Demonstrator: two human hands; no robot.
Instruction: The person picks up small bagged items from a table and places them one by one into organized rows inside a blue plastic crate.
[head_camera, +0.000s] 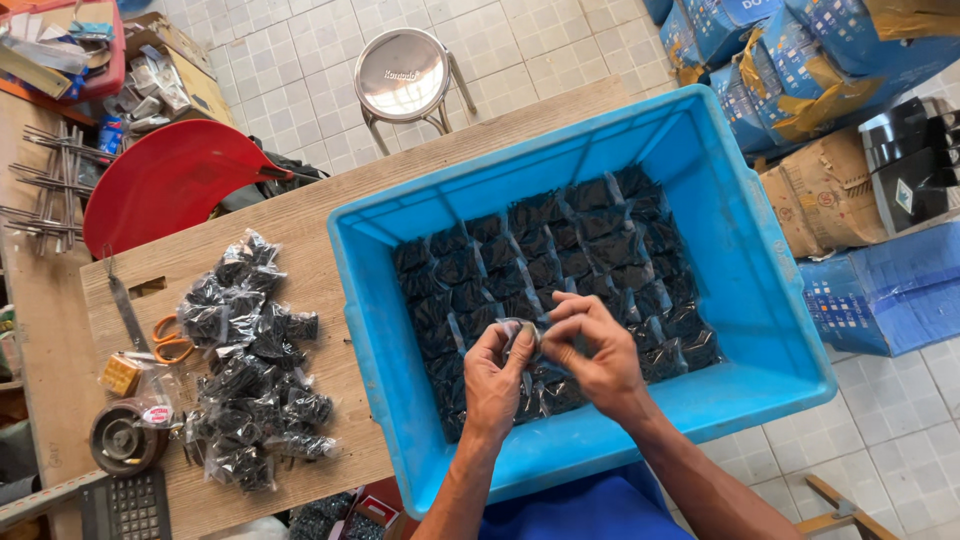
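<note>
Head view showed our left hand (497, 375) and right hand (592, 348) pinching 1 small bag (521, 333). We held it over the blue crate (735, 250) on the bench (300, 215).

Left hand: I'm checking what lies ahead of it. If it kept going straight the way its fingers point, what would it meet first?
The left hand points up-right at the small bag it pinches with the right hand. Beyond that, probably the packed black bags in the blue crate; depth is unclear.
</note>
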